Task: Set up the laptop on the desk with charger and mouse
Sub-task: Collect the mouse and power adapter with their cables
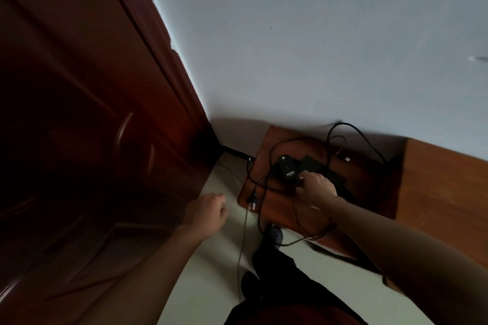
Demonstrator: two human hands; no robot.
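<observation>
we see the charger (pixel 287 166) on the table (pixel 277 206), cords (pixel 266 155) looped around it, our right hand (pixel 318 186) gripping it. the plug (pixel 250 202) lies at the table's left edge (beside our left hand (pixel 207 208)). wardrobe (pixel 92 113) left, wall (pixel 317 47) behind, desk (pixel 443 192) right.

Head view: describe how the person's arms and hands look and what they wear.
The left hand and right hand have no gloves, and no ring or watch is visible in the dim light. Both forearms are bare to the frame edge; no sleeves show.
</observation>
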